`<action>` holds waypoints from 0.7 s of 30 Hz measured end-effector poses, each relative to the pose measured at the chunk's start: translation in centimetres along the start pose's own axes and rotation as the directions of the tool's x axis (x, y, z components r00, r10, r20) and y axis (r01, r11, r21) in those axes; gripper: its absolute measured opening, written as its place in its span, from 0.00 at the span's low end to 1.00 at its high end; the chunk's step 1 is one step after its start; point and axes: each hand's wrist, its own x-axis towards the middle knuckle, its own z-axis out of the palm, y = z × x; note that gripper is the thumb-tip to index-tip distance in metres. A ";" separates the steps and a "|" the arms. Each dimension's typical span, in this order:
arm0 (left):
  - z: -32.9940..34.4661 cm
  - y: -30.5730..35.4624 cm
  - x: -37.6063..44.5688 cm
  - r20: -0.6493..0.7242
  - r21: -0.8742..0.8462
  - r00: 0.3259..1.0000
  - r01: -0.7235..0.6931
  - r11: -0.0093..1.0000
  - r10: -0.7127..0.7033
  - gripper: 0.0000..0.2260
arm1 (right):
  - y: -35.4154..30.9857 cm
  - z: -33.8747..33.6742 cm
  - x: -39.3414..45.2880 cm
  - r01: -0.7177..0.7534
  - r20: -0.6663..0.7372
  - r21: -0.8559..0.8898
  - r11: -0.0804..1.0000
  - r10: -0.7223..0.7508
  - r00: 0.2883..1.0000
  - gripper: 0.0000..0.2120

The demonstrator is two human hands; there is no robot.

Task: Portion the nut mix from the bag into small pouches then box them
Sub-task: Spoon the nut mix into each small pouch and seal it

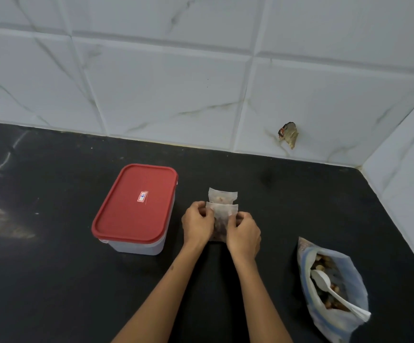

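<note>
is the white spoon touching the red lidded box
Apart. The head view shows the white spoon lying inside the nut bag at right, with bare black counter and both hands between it and the red-lidded box.

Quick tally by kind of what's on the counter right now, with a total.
Small pouches: 2, one held, one behind it
Nut mix bag: 1
White plastic spoon: 1
Red-lidded box: 1
Total: 5
</note>
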 end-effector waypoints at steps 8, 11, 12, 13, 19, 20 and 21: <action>2.6 2.6 -5.2 -0.116 -0.017 0.925 -0.367 0.930 0.363 0.16 | 0.0 -6.2 -1.9 0.170 -0.044 0.094 0.981 -0.166 0.985 0.20; 4.7 4.7 -8.4 -0.022 -0.177 0.894 -0.443 0.879 0.447 0.14 | 0.7 -11.0 -2.4 0.206 -0.175 0.194 0.959 -0.172 0.969 0.17; 5.5 5.3 -9.6 0.023 -0.231 0.890 -0.438 0.869 0.455 0.14 | 1.3 -12.8 -2.6 0.201 -0.215 0.229 0.952 -0.152 0.965 0.16; 6.3 5.8 -10.9 0.078 -0.276 0.880 -0.432 0.858 0.468 0.13 | 2.2 -14.6 -2.8 0.191 -0.255 0.260 0.947 -0.123 0.959 0.15; 12.2 7.1 -18.1 0.465 -0.373 0.702 -0.398 0.838 0.540 0.09 | 10.7 -24.0 -4.6 -0.015 -0.541 0.243 0.970 0.149 0.828 0.11; 13.1 7.1 -19.0 0.534 -0.350 0.666 -0.387 0.853 0.521 0.10 | 12.4 -25.1 -5.1 -0.085 -0.578 0.249 0.965 0.218 0.787 0.12; 13.9 7.1 -20.0 0.609 -0.323 0.619 -0.378 0.867 0.497 0.11 | 14.2 -26.1 -5.8 -0.156 -0.611 0.252 0.955 0.282 0.739 0.12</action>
